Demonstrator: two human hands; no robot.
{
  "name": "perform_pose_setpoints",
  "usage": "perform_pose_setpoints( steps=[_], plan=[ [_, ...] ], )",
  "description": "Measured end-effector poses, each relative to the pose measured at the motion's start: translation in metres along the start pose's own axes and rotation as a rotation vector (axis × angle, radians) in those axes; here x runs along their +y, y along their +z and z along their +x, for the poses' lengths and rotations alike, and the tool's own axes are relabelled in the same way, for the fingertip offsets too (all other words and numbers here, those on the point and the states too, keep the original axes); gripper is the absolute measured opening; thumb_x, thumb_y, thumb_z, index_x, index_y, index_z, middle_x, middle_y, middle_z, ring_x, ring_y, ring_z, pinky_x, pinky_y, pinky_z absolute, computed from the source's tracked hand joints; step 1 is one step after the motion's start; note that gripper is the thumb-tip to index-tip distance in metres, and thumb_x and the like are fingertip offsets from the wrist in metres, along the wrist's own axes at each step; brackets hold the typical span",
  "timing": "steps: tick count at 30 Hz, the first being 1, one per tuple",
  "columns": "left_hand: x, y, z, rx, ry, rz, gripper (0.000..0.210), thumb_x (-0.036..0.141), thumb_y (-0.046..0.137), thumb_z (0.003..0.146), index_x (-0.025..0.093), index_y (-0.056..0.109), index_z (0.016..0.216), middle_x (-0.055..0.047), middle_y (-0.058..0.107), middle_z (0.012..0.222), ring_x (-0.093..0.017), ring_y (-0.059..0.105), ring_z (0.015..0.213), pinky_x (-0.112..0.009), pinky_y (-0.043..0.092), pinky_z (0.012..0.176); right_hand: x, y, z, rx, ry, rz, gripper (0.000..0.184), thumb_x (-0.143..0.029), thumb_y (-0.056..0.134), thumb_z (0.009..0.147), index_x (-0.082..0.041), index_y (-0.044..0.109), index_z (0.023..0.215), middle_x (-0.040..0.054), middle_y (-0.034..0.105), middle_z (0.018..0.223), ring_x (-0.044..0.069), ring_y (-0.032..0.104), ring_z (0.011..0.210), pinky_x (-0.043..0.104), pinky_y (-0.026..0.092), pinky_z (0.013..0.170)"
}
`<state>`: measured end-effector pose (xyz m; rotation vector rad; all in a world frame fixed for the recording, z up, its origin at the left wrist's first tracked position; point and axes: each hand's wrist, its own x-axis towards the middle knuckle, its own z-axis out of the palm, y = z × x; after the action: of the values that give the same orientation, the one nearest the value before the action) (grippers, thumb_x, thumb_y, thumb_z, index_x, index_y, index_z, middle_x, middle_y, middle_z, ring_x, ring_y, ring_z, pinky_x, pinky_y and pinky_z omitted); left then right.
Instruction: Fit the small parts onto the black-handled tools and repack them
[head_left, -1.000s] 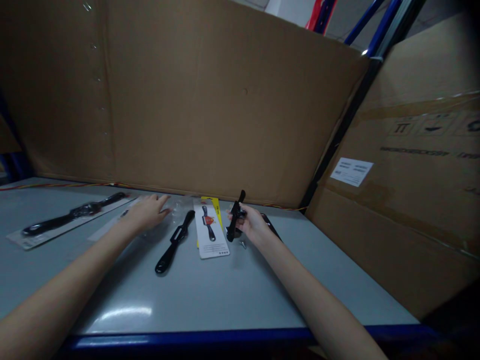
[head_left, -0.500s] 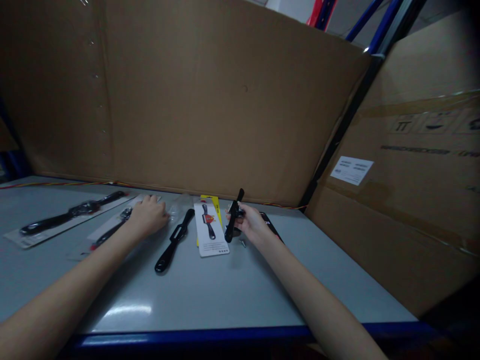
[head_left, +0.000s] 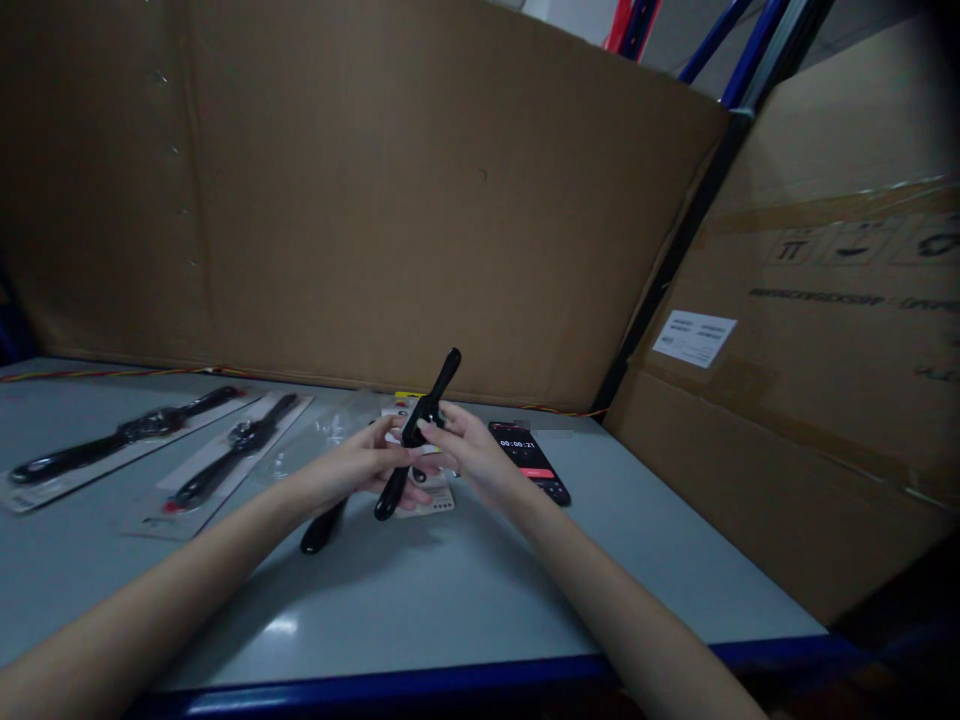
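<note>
Both hands are on a black spokeshave, raised above the table and tilted with its upper handle leaning right. My right hand is closed on its middle, the thumb over the metal part. From the other side, my left hand grips near the middle and lower handle, its lower fingers partly spread behind. Another black spokeshave body lies under my left hand, mostly covered. Behind the hands, a white printed card is partly hidden.
Two packaged spokeshaves lie on the left of the grey table. Crumpled clear plastic is behind my left hand. A phone showing a timer lies at right. Cardboard walls the back; a large carton stands right.
My left hand has left the packaged spokeshave and come right onto the held one. My right hand has brought that spokeshave left and nearer, uncovering the phone.
</note>
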<state>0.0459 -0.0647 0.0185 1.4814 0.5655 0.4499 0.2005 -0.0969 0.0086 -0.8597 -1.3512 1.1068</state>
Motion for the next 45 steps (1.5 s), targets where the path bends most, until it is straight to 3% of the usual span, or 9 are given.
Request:
perform_pose_setpoints(
  steps=[5,10,15,20,26,31,35,39,45],
  plan=[
    [-0.006,-0.006,0.004,0.046,0.029,0.089,0.053,0.034,0.052,0.076,0.018,0.032,0.122,-0.001,0.062,0.065,-0.01,0.054,0.041,-0.019,0.038,0.039,0.003,-0.009,0.002,0.044,-0.29,-0.765,0.014,-0.03,0.054,0.078,-0.019,0.06,0.085,0.003,0.057,0.087,0.016,0.051,0.085,0.027,0.04,0.073],
    [-0.011,-0.009,0.01,0.144,0.023,0.24,0.041,0.036,0.051,0.075,0.014,0.044,0.109,0.005,0.055,0.049,-0.006,0.04,0.027,-0.017,0.028,0.028,0.006,-0.011,-0.002,0.117,-0.321,-1.202,0.019,-0.036,0.056,0.076,-0.019,0.057,0.085,0.0037,0.057,0.081,0.016,0.051,0.071,0.026,0.035,0.065],
    [-0.014,-0.007,0.007,0.113,0.07,0.331,0.035,0.033,0.042,0.079,0.015,0.042,0.108,0.004,0.056,0.051,-0.008,0.046,0.029,-0.016,0.032,0.028,0.012,-0.009,-0.004,-0.025,-0.317,-1.262,0.011,-0.026,0.047,0.081,-0.018,0.054,0.079,0.0035,0.06,0.073,0.015,0.052,0.066,0.024,0.031,0.058],
    [-0.017,-0.006,0.0,0.092,0.06,0.481,0.029,0.029,0.039,0.078,0.016,0.042,0.104,0.003,0.058,0.052,-0.009,0.048,0.03,-0.016,0.031,0.027,0.016,-0.008,-0.004,-0.08,-0.309,-1.26,0.004,-0.018,0.049,0.074,-0.018,0.053,0.074,0.0007,0.058,0.067,0.012,0.05,0.06,0.022,0.029,0.054],
    [-0.019,-0.01,0.004,0.094,0.001,0.41,0.029,0.027,0.038,0.077,0.017,0.039,0.104,0.004,0.057,0.048,-0.01,0.048,0.028,-0.017,0.031,0.026,0.005,-0.006,-0.005,-0.099,-0.485,-1.516,0.012,-0.011,0.046,0.075,-0.018,0.055,0.075,0.0053,0.06,0.077,0.017,0.051,0.073,0.028,0.03,0.068],
    [-0.016,-0.012,0.007,0.077,-0.017,0.258,0.022,0.029,0.039,0.078,0.016,0.041,0.096,0.005,0.054,0.046,-0.007,0.042,0.026,-0.016,0.027,0.026,0.003,-0.01,-0.005,0.168,-0.471,-1.282,0.014,-0.021,0.044,0.082,-0.02,0.057,0.088,0.0035,0.061,0.079,0.016,0.052,0.071,0.027,0.031,0.069],
    [-0.012,-0.01,0.005,0.085,-0.009,0.172,0.02,0.028,0.042,0.078,0.017,0.042,0.094,0.005,0.054,0.047,-0.005,0.04,0.027,-0.016,0.026,0.027,0.008,-0.007,-0.004,0.21,-0.312,-0.971,0.019,-0.019,0.045,0.077,-0.022,0.057,0.091,-0.0013,0.057,0.068,0.013,0.048,0.058,0.023,0.031,0.056],
    [-0.012,-0.008,0.005,0.108,0.008,0.137,0.021,0.029,0.044,0.077,0.017,0.043,0.094,0.004,0.055,0.049,-0.005,0.042,0.028,-0.016,0.027,0.028,0.011,-0.004,-0.003,0.318,-0.264,-0.761,0.024,-0.013,0.041,0.072,-0.022,0.056,0.09,-0.002,0.055,0.07,0.013,0.048,0.058,0.023,0.033,0.055],
    [-0.011,-0.007,0.005,0.148,0.023,0.1,0.017,0.026,0.043,0.077,0.017,0.044,0.092,0.005,0.055,0.049,-0.005,0.042,0.028,-0.015,0.029,0.028,0.008,-0.002,-0.001,0.216,-0.272,-0.735,0.024,-0.011,0.041,0.07,-0.019,0.061,0.082,0.0004,0.054,0.078,0.013,0.049,0.068,0.024,0.037,0.061]
  ],
)
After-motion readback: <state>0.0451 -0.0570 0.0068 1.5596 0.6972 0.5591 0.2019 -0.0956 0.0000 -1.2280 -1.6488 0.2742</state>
